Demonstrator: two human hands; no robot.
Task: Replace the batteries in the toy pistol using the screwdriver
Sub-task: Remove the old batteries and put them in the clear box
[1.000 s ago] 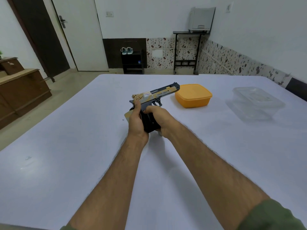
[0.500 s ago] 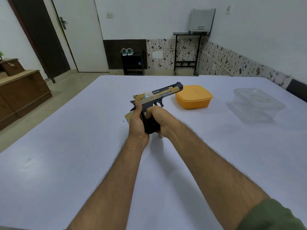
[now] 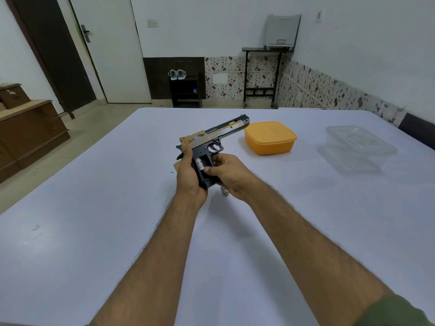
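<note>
Mid-table (image 3: 94, 231), we're gripping the toy pistol (image 3: 211, 142) above it: left hand (image 3: 188, 175) wrapping the grip, right hand (image 3: 231, 175) pinching the battery (image 3: 199, 164). Orange box (image 3: 270, 137) sitting near the muzzle.

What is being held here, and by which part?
The toy pistol, by its grip: left hand wraps the back, right hand the front and bottom.

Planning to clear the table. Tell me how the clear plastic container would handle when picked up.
The clear plastic container is probably light: thin see-through walls, little visible inside. It likely flexes if squeezed. Its low, wide shape on the white table suggests sliding, not tipping.
</note>
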